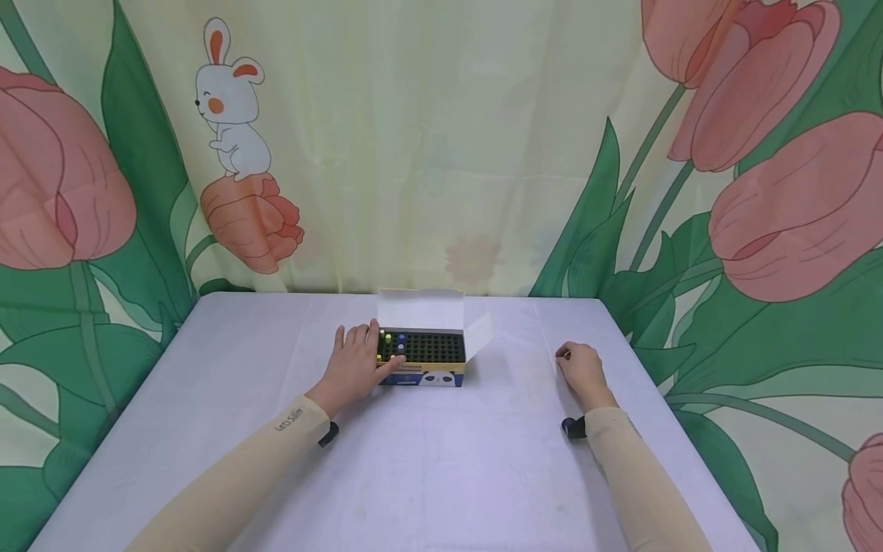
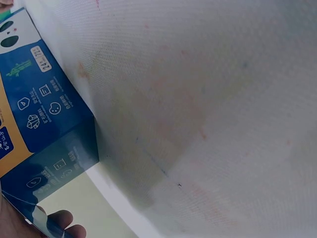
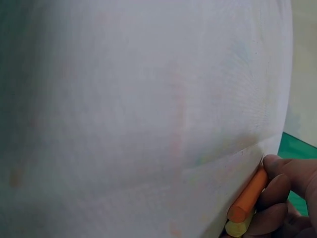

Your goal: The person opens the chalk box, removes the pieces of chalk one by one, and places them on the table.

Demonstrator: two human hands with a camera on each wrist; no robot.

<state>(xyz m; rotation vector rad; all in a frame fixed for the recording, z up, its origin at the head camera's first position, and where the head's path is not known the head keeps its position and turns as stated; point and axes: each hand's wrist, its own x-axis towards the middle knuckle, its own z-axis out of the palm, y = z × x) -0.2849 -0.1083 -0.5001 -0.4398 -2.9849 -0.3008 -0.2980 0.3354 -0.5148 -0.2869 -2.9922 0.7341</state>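
An open blue and yellow box (image 1: 422, 376) with a panda on its front stands on the table. A black tray (image 1: 434, 346) of round holes fills it, with several coloured sticks in the holes at its left end. My left hand (image 1: 353, 363) grips that end, the thumb over the front rim. In the left wrist view the fingers (image 2: 62, 218) curl behind the box's side flap. Well to the right, my right hand (image 1: 582, 371) pinches an orange chalk stick (image 3: 248, 194) and a yellow chalk stick (image 3: 238, 227) low over the white cloth; something reddish lies under them, mostly hidden.
A white cloth (image 1: 483, 460) covers the table. At the back the box's lid (image 1: 421, 309) stands up, and a side flap (image 1: 479, 335) sticks out to the right. Behind the table hangs a curtain (image 1: 441, 153) printed with tulips and a rabbit.
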